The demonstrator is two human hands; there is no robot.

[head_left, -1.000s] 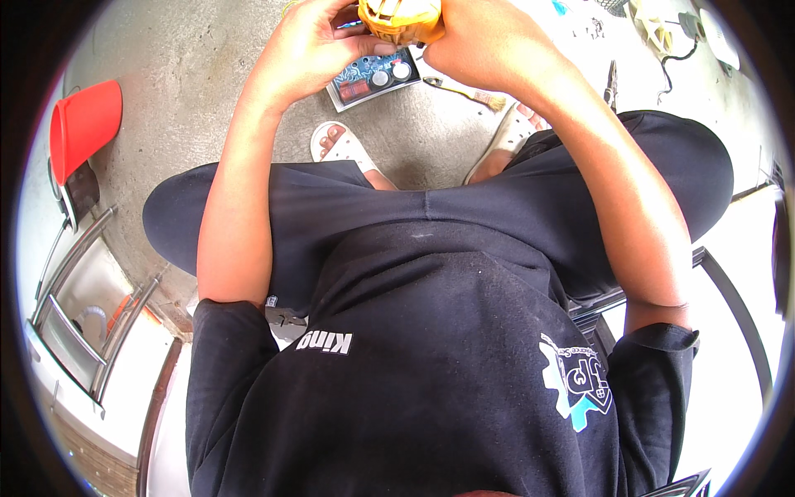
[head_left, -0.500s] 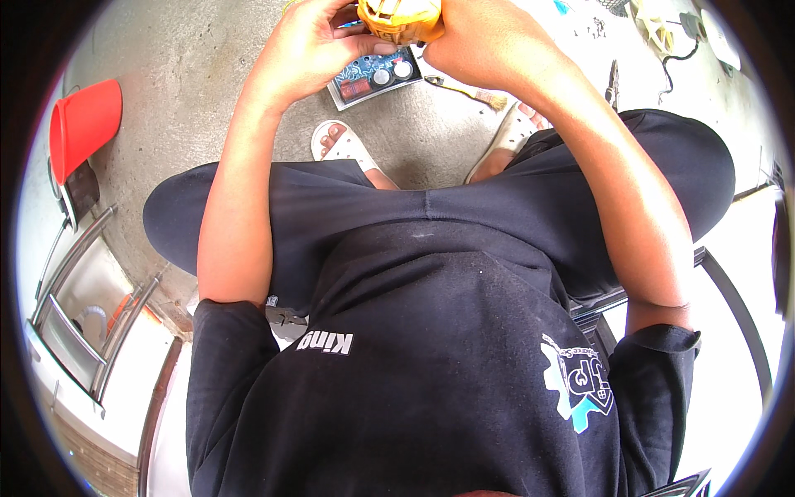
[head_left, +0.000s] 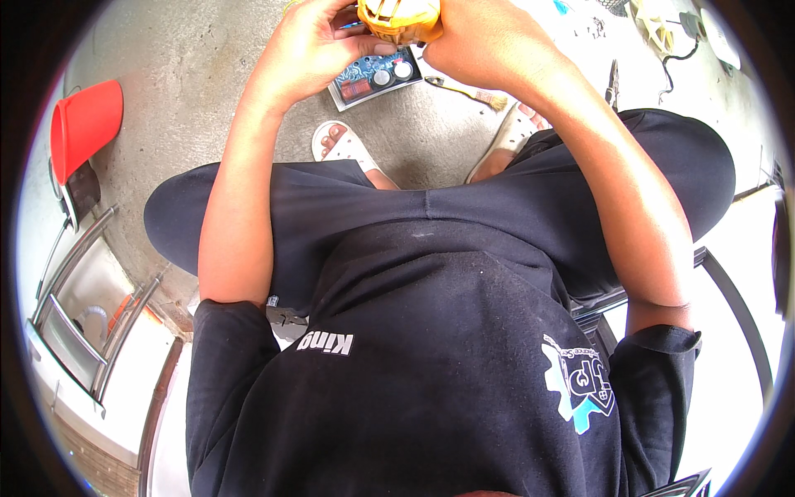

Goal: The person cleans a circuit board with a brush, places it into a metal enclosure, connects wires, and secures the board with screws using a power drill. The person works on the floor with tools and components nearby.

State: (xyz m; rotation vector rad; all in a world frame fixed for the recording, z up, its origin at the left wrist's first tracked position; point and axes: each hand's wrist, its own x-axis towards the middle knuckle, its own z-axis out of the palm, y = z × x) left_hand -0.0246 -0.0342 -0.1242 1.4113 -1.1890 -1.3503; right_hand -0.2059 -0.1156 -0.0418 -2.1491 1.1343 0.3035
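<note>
Holding item: yellow plastic housing (head_left: 399, 16), gripped between both hands at the top edge of the view, its upper part cut off by the frame so its full shape cannot be told. Left hand (head_left: 310, 50): fingers curled round the housing's left side, thumb pressed on its lower edge. Right hand (head_left: 489, 41): fingers wrapped over the right side, fingertips hidden behind the housing, so how tightly they close cannot be told. Beneath the hands, on the concrete floor (head_left: 190, 91): circuit board (head_left: 374, 79), blue with round parts, lying flat, partly covered by the left thumb. Just right of it: small brush (head_left: 468, 89) with a pale handle, apart from the board. Two white sandals (head_left: 344, 145) show at the knees, the right one half hidden by the trouser leg. Left of the seated person: red bucket (head_left: 83, 124) near the picture's rim, well apart from the hands, with open floor between. Lower left: metal rack (head_left: 74, 331), bent by the lens. Upper right: pliers (head_left: 611, 83) and a white cable (head_left: 662, 33), small and hard to make out. Small cutters (head_left: 286, 316) lie by the left elbow, mostly hidden by the dark sleeve. Black shirt and trousers fill the lower frame, hiding the seat.
</note>
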